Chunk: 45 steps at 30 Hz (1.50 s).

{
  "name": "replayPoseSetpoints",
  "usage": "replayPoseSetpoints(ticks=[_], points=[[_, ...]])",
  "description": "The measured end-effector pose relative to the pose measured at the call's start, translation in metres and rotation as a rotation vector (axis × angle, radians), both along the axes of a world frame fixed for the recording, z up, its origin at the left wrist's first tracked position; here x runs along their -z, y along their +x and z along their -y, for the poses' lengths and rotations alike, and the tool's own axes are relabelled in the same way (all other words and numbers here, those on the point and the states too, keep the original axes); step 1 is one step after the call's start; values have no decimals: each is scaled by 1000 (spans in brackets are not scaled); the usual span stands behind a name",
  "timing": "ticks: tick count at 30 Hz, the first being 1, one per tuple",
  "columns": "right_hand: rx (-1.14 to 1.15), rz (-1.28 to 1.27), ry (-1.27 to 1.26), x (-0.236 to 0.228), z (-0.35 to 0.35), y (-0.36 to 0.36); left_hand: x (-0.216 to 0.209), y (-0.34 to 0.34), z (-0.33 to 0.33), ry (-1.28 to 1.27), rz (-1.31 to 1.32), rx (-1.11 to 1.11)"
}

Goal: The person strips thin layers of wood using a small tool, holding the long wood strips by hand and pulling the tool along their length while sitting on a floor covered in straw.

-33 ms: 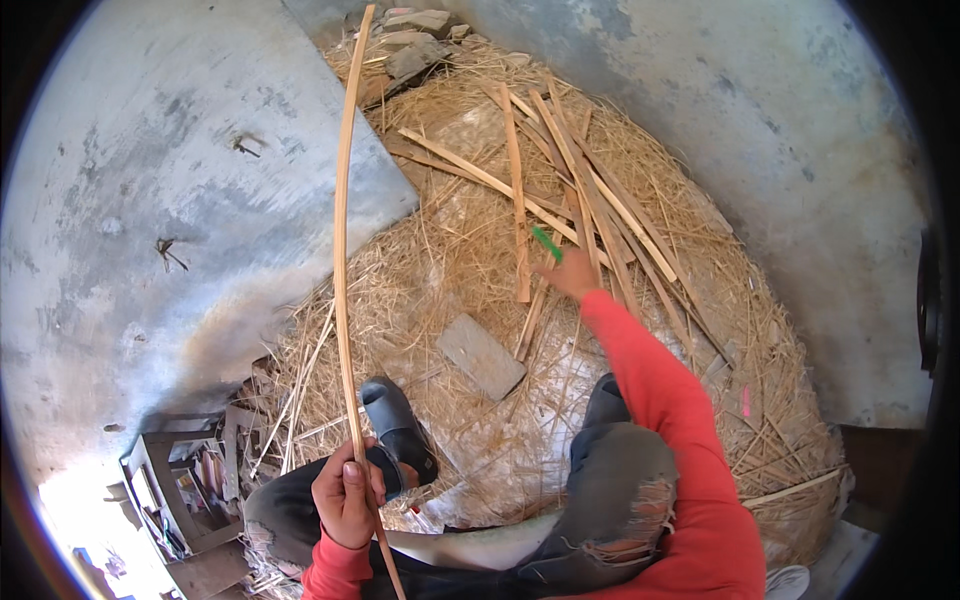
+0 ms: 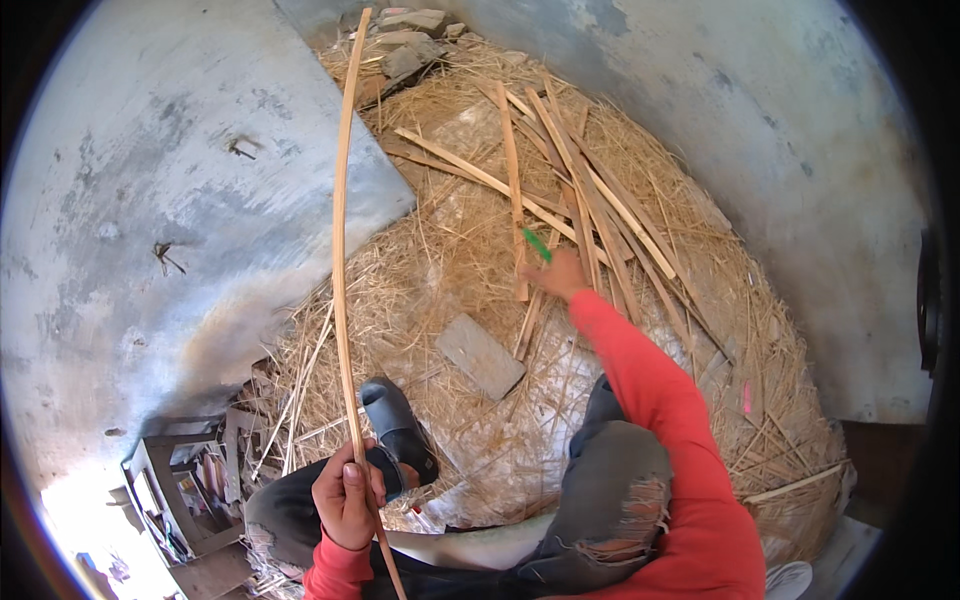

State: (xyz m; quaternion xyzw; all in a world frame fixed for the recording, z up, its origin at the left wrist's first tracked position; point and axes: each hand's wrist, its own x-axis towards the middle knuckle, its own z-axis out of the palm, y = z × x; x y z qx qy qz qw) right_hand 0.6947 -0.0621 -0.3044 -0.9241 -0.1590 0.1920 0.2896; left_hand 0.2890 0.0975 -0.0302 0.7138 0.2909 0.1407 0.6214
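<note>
A long, thin bamboo strip (image 2: 341,230) stands bowed in front of me, running from the lower edge almost to the top. My left hand (image 2: 345,497) is closed around its lower part, thumb pressed along it. My right arm reaches forward over the floor. In my right hand (image 2: 563,273) is a narrow green stick-like object (image 2: 536,244); most of it is hidden and I cannot make out its kind. Fingers of that hand extend towards a flat bamboo strip (image 2: 513,190) on the floor; whether they touch it I cannot tell. More strips (image 2: 600,215) lie crossed beyond and beside the hand.
Straw-like shavings (image 2: 400,290) cover the floor around a grey flat stone block (image 2: 481,357) between my feet. Broken stones (image 2: 405,55) lie at the far wall. Grey walls (image 2: 780,180) curve around. A wooden shelf with clutter (image 2: 185,490) stands at lower left.
My right hand has shifted slightly left with the green object, closer to the flat strip on the floor. My left hand and its bamboo strip have hardly moved.
</note>
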Motion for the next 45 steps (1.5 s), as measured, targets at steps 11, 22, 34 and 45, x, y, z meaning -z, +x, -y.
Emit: replayPoseSetpoints(ticks=[11, 22, 34, 45], points=[[599, -355, 726, 11, 50, -27, 0, -7, -4, 7, 31, -33], [918, -173, 810, -98, 489, -208, -2, -18, 1, 6, 100, 13], [954, 486, -365, -38, 588, -273, -3, -5, 12, 24, 125, 21], [250, 393, 81, 18, 218, -63, -2, 0, 20, 62, 95, 37]])
